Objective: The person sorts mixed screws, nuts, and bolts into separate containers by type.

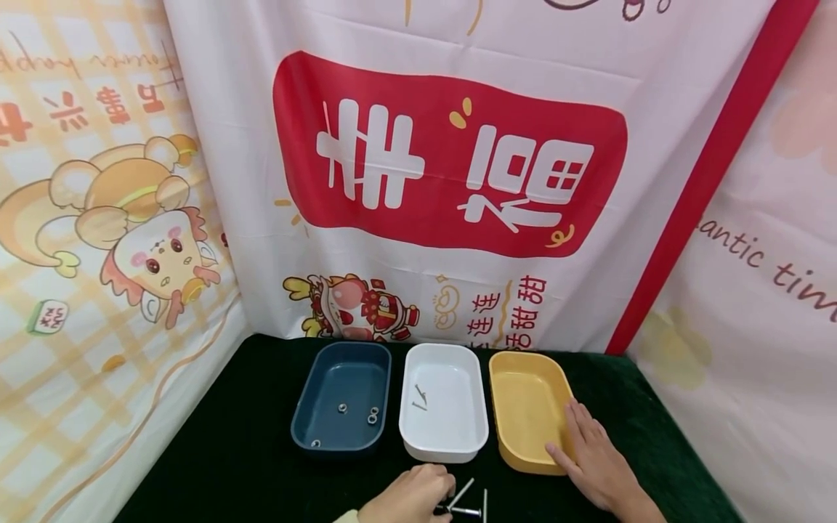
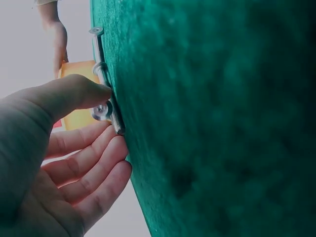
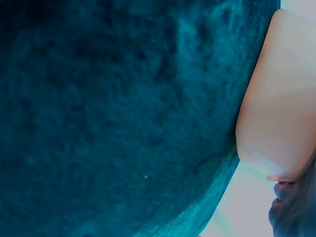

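Observation:
My left hand [image 1: 410, 497] is low at the front, beside several long silver bolts [image 1: 463, 497] on the dark green cloth. In the left wrist view, the thumb [image 2: 91, 94] is right at one flat-headed bolt [image 2: 115, 118], and the loosely extended fingers [image 2: 98, 168] are close to its end. My right hand [image 1: 604, 461] rests at the right side of the yellow tray [image 1: 523, 461], fingers straight along the rim and thumb over the near corner. In the right wrist view, fingertips [image 3: 281, 190] show at the tray's edge.
Left of the yellow tray stand a white tray [image 1: 445, 436] with a few small screws [image 1: 420, 396] and a dark blue tray [image 1: 340, 378] with several nuts [image 1: 343, 408]. Printed cloths [image 1: 451, 290] hang behind and at both sides of the green-covered table [image 1: 216, 436].

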{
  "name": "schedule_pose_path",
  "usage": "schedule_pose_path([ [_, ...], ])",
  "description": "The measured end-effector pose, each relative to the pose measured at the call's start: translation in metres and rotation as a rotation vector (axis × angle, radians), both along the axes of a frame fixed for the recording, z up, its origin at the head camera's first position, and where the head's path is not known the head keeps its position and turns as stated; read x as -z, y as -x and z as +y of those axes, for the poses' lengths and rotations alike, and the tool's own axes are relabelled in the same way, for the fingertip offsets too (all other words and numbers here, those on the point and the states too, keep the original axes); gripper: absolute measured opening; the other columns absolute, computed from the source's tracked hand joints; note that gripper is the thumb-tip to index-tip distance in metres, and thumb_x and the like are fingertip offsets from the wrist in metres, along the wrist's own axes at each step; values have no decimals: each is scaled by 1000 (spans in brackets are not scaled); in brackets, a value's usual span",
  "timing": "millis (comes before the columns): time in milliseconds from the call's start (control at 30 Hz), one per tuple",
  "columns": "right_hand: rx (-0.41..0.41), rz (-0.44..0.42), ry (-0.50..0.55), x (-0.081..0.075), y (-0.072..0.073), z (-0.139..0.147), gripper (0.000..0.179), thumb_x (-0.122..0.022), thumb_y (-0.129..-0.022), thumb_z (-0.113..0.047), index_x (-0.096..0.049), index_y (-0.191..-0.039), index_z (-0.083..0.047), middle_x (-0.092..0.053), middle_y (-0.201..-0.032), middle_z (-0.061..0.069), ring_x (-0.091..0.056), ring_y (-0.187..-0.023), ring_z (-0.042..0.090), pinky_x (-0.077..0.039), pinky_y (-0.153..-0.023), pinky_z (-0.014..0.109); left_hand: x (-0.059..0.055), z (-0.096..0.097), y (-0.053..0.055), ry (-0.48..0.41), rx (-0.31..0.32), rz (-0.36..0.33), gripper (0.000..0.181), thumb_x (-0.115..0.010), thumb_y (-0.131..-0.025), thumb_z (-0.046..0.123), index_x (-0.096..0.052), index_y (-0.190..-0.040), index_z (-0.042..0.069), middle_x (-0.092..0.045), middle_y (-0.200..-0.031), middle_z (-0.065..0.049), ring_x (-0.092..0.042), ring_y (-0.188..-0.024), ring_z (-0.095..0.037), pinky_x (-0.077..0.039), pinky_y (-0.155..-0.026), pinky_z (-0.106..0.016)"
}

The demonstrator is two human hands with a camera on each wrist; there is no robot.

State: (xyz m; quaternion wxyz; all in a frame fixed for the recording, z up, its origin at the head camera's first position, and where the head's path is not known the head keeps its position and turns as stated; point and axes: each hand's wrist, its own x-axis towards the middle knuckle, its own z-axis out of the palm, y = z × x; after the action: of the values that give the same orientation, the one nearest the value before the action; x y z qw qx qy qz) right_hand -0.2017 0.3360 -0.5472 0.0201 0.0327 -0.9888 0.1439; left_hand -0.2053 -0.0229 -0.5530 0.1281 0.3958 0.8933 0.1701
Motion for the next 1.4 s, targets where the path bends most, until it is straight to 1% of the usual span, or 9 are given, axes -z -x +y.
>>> schedule_pose_path([
  [100,1,-3,-8,1,0,0,99,-45,-104,-69,-19,-166,4,-16,-175,26,-17,-160,49,-18,-126,72,1,3,-1,0,-3,-2,12,-85,-91,26,-76,-97,20,-64,-84,13,-54,-71,7,-52,-63,-13],
  [300,0,-3,-16,4,1,0,99,-44,-104,-69,-19,-166,4,-15,-175,26,-17,-161,49,-18,-126,72,1,6,-3,-4,-53,-16,11,-84,-90,23,-74,-92,20,-60,-79,13,-52,-67,5,-51,-60,-15],
  [533,1,-2,-14,4,1,0,99,-45,-104,-69,-18,-167,3,-15,-175,26,-16,-161,49,-18,-126,72,-4,6,-3,-63,-117,-84,12,-82,-87,13,-73,-84,20,-59,-71,13,-55,-60,3,-50,-55,-16],
  [633,2,-1,-20,4,1,0,99,-44,-104,-69,-18,-167,3,-15,-175,26,-17,-161,49,-18,-126,72,-6,5,-2,-72,-117,-68,13,-80,-87,11,-72,-82,20,-58,-69,15,-54,-58,3,-49,-53,-16],
  [833,2,-10,-20,4,1,-1,99,-43,-105,-69,-19,-166,4,-16,-175,27,-17,-160,49,-18,-127,72,-11,0,-2,-113,-86,-33,19,-78,-85,7,-70,-75,21,-55,-67,15,-51,-56,2,-45,-51,-17],
  [1067,-2,-4,-24,3,0,-1,99,-42,-105,-69,-19,-166,4,-16,-175,27,-18,-160,49,-18,-126,72,-24,-5,-1,-123,-58,-60,14,-77,-89,9,-75,-81,20,-56,-69,17,-52,-59,2,-46,-54,-17],
  [1167,-5,-7,-23,3,0,0,101,-40,-104,-72,-19,-166,4,-16,-175,27,-17,-160,49,-18,-126,72,-32,-7,0,-111,-26,-32,12,-77,-90,10,-76,-84,20,-58,-73,18,-52,-63,3,-47,-57,-16],
  [1333,-7,-5,-24,3,1,1,103,-38,-102,-75,-19,-166,4,-16,-175,26,-17,-160,49,-18,-126,72,-48,-7,1,-103,28,94,8,-78,-89,12,-78,-87,20,-60,-76,17,-50,-66,5,-46,-59,-13],
  [1400,-7,-7,-23,3,1,1,103,-38,-103,-75,-19,-167,3,-16,-175,26,-17,-160,49,-18,-127,71,-54,-7,2,-101,40,128,8,-78,-89,12,-77,-87,20,-60,-76,16,-50,-66,5,-45,-58,-12],
])
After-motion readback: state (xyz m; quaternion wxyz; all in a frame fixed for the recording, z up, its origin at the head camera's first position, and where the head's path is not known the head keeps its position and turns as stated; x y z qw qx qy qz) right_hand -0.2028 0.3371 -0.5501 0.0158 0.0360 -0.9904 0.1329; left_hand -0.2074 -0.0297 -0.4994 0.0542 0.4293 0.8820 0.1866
